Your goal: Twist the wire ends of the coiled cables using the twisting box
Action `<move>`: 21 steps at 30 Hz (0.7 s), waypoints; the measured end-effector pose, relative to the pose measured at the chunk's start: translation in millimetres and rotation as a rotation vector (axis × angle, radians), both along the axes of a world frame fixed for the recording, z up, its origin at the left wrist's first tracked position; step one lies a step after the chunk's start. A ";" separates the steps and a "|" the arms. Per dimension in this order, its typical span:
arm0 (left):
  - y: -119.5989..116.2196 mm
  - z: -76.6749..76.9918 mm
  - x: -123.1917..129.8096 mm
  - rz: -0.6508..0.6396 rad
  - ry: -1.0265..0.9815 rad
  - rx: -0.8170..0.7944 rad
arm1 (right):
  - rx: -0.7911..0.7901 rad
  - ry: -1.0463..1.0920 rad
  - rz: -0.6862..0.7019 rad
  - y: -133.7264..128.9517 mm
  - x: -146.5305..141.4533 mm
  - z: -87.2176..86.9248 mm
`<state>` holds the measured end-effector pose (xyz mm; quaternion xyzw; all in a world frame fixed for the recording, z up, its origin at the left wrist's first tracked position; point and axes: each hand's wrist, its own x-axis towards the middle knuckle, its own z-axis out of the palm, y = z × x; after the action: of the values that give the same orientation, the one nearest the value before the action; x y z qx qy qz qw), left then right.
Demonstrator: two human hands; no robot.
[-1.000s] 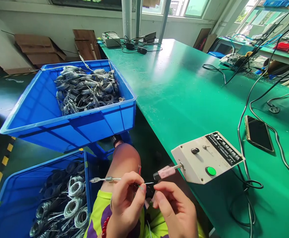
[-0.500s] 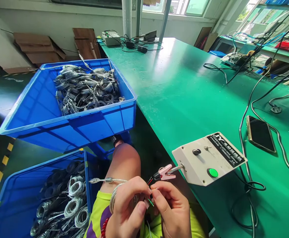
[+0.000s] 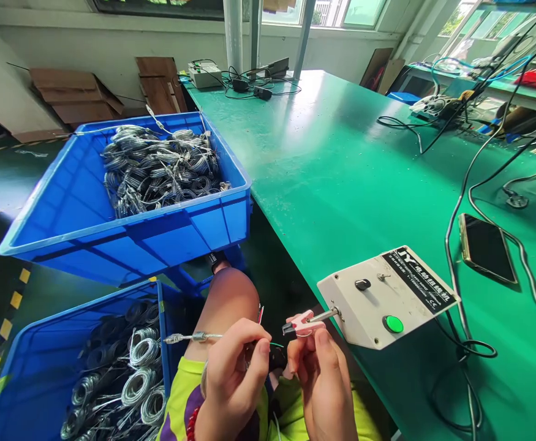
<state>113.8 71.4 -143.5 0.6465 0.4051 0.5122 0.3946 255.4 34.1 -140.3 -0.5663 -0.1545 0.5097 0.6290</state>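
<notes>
My left hand (image 3: 237, 373) is closed around a cable with a clear jacket, whose plug end (image 3: 180, 337) sticks out to the left. Thin red and white wires (image 3: 261, 314) rise above its fingers, and a green wire (image 3: 275, 345) points right from the fingertips. My right hand (image 3: 320, 373) has its thumb and fingers bent at a pink clip (image 3: 303, 323) with black jaw tips, seemingly pinching it. This clip sits on the metal shaft (image 3: 326, 314) of a beige machine box (image 3: 364, 312) with a green button, a black knob and a toggle switch.
A blue crate (image 3: 194, 223) heaped with coiled cables stands left of the green table (image 3: 295, 202). Below it, another blue crate (image 3: 88, 318) holds more coils. On the table are a phone (image 3: 488, 250) and black cords (image 3: 454, 245) beside the box.
My hands have moved apart. My right hand has left the wires and come to the clip. The red and white wires now stand away from the clip, up at my left hand.
</notes>
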 end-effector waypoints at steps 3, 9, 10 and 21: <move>5.7 7.7 6.1 0.068 0.038 0.030 | 0.044 0.104 0.010 1.6 1.8 -0.4; 10.7 11.6 9.5 0.139 0.012 0.077 | 0.119 0.256 -0.063 10.5 -0.2 0.8; 10.5 10.2 9.4 0.133 0.009 0.084 | 0.126 0.271 -0.079 13.4 -0.4 1.6; 3.4 -3.1 10.6 0.114 -0.038 0.121 | 0.138 0.250 -0.166 22.4 2.1 7.3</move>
<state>124.4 74.7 -146.5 0.6351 0.4022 0.5694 0.3326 257.5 56.4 -133.0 -0.4648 -0.0623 0.5105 0.7207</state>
